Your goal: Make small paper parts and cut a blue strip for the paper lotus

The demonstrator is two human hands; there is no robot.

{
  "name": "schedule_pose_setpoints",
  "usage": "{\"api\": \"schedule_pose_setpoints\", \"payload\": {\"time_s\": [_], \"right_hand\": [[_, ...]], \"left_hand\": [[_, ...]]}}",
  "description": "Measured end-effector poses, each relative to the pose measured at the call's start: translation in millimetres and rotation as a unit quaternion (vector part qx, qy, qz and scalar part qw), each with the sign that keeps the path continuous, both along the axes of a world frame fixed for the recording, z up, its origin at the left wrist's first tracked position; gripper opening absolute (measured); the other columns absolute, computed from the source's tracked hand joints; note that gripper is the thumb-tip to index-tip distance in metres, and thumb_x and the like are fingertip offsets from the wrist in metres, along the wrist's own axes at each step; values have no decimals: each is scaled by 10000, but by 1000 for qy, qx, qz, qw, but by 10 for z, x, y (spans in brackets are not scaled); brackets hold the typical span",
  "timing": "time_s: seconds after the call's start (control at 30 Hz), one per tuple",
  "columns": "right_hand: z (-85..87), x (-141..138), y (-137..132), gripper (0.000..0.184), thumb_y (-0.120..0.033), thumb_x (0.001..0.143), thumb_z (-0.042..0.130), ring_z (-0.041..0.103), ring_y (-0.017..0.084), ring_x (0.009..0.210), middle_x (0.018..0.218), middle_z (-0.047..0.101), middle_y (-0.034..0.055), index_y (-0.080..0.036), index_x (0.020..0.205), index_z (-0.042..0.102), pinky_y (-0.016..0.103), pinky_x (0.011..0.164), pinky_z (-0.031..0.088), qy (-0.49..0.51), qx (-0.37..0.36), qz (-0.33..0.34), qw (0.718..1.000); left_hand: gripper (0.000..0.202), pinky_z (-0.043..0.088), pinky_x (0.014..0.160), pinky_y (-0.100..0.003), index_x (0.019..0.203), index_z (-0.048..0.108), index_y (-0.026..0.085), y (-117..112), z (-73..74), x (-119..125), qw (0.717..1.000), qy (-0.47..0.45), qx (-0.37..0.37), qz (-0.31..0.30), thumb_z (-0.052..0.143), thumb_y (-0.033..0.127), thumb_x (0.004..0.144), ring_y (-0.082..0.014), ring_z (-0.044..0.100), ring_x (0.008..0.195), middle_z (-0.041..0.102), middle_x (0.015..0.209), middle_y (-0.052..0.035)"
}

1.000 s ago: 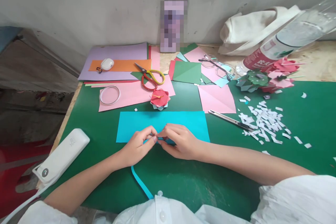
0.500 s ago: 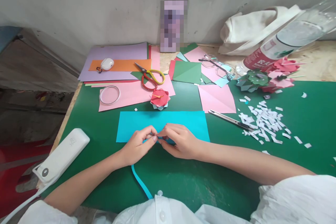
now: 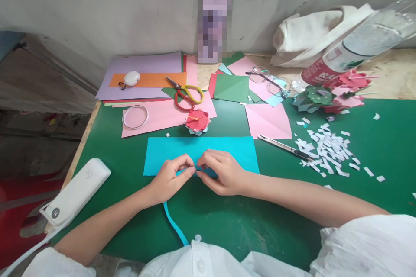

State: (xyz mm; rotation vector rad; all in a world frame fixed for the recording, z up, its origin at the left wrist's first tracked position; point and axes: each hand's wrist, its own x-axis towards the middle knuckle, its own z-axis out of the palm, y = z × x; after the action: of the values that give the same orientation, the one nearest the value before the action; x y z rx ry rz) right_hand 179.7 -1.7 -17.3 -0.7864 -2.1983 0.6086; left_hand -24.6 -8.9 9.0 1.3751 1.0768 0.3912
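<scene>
My left hand (image 3: 170,178) and my right hand (image 3: 220,172) meet fingertip to fingertip over the near edge of a cyan paper sheet (image 3: 201,149). Both pinch a narrow cyan paper strip (image 3: 175,224), whose free end trails down across the green mat (image 3: 227,220) toward my white shirt. The part of the strip between my fingers is mostly hidden. A folded red and pink paper flower (image 3: 197,121) sits just beyond the cyan sheet.
Scissors with red and yellow handles (image 3: 183,93), a tape ring (image 3: 135,117), coloured paper sheets, eyeglasses (image 3: 268,80), a craft knife (image 3: 284,147), white paper scraps (image 3: 326,149), more paper flowers (image 3: 328,93), a plastic bottle (image 3: 360,45), a white bag and a white power bank (image 3: 76,192) surround my hands.
Hardly anything moved: my fingers shifted slightly on the cyan strip, and the view tilted down a touch.
</scene>
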Motion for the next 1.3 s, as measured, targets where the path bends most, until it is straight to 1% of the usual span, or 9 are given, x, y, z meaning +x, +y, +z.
{"api": "schedule_pose_setpoints", "payload": {"time_s": [0.43,0.5,0.63,0.7,0.8,0.93,1.03,1.1,1.3], "right_hand": [[10,22,62,92,-167,963,472,485,96,629,721,565,-3,-189,874,464,218,574,373,5,-22,57,998],[43,38,96,107,-182,973,469,472,111,627,711,560,4,-190,867,471,244,582,358,-8,19,69,997],[205,170,401,145,-249,1000,464,493,130,639,720,583,10,-199,872,511,289,617,363,-113,204,115,966],[309,292,734,119,-288,989,489,536,143,689,779,619,21,-205,915,531,293,640,389,-134,225,65,963],[451,488,1441,97,-255,949,523,572,159,765,896,653,46,-197,1016,562,289,662,407,-123,166,-114,972],[603,646,2443,351,-266,922,620,578,141,897,1145,664,80,-143,1240,538,347,944,455,-54,-13,-342,938],[692,667,2973,411,-321,965,586,571,182,1106,1186,650,113,-85,1296,528,432,1067,429,-27,-45,-393,918],[735,654,3194,381,-380,973,575,604,194,1091,1212,617,101,-125,1257,566,435,978,520,-21,-70,-403,912],[806,613,3435,374,-387,972,578,611,193,1082,1224,605,99,-133,1245,574,422,943,543,-32,-77,-431,899]], "left_hand": [[219,327,638,-204,913,566,177,-8,0,-10,993,54,101,-40,490,377,957,-62,401,642,492,715,63],[214,325,633,-200,905,570,176,-12,2,-11,993,47,105,-42,481,362,963,-58,407,637,510,718,62],[223,309,614,-200,852,571,171,10,-18,-22,992,48,113,-20,496,355,953,-59,393,617,490,670,65],[221,307,612,-201,848,575,170,27,-39,-31,992,55,114,-2,510,360,940,-63,387,617,483,665,62],[242,307,610,-206,846,583,169,40,-69,-41,993,58,104,3,517,386,928,-72,388,629,478,677,50],[273,308,625,-216,837,585,165,41,-93,-38,993,62,98,-4,518,416,918,-77,383,633,452,666,48],[281,305,627,-221,833,582,163,50,-102,-32,993,69,94,-6,513,423,912,-79,375,630,433,658,49],[285,299,620,-223,835,582,163,57,-104,-31,994,71,88,-10,507,426,914,-81,372,628,431,658,48],[271,298,619,-225,846,585,167,54,-90,-39,994,70,86,-17,503,414,923,-85,378,634,435,669,45]]}}
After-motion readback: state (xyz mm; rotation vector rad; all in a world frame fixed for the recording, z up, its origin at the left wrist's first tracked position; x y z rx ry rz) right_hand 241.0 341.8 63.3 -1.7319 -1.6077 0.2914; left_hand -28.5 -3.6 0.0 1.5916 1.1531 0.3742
